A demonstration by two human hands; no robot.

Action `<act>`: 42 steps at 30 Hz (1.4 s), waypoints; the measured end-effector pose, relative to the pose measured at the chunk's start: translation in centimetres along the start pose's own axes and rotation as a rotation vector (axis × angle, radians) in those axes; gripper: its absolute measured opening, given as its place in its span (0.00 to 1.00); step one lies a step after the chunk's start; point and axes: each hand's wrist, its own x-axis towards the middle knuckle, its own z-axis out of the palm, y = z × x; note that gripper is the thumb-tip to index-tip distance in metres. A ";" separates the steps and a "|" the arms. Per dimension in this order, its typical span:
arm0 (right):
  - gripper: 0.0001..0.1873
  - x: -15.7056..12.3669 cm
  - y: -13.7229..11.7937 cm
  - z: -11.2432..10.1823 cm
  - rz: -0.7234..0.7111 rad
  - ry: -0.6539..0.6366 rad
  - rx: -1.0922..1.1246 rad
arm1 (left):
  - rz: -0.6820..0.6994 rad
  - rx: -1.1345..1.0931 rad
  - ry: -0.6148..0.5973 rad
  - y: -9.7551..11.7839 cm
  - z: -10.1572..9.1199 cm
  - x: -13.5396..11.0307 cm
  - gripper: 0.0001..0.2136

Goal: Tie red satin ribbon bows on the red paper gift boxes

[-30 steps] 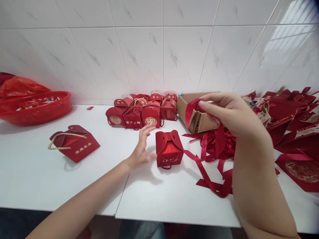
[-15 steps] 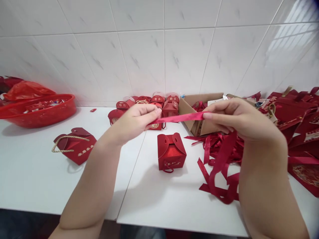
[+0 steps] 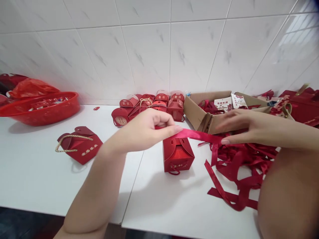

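A strip of red satin ribbon (image 3: 196, 134) stretches rightward from my left hand (image 3: 154, 132), pinched between the thumb and fingers. My right hand (image 3: 256, 129) is open, fingers spread apart, its thumb tip at the far end of the strip. I cannot make out whether the thumb touches the ribbon. Just below the strip stands a small red gift box (image 3: 178, 157) with rounded top flaps and a red cord loop at its front. Under my right hand lies a tangled heap of red ribbons (image 3: 239, 162), some strands trailing toward the front of the table.
A red box with a rope handle (image 3: 81, 144) sits on the left. Several red boxes (image 3: 149, 106) line the wall beside an open cardboard box (image 3: 196, 113). A red basin (image 3: 50, 109) holds small packets at far left. Red bags (image 3: 299, 106) stand at right.
My right hand has moved right and its fingers have opened from the ribbon. My left hand still holds the strip, now lower in view. The whole view has shifted slightly.
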 end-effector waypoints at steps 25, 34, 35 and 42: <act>0.20 3.5 -3.1 3.8 0.259 -0.318 0.115 | -0.192 0.353 -0.279 -2.3 1.3 2.3 0.14; 0.21 3.3 -1.7 3.2 0.327 -0.323 -0.084 | -0.149 0.353 -0.385 -2.1 2.4 3.0 0.15; 0.21 3.3 -1.6 3.2 0.332 -0.319 -0.089 | -0.139 0.345 -0.391 -2.0 2.5 3.0 0.14; 0.23 3.1 -1.8 3.4 0.361 -0.285 -0.079 | -0.128 0.343 -0.394 -2.0 2.9 3.2 0.12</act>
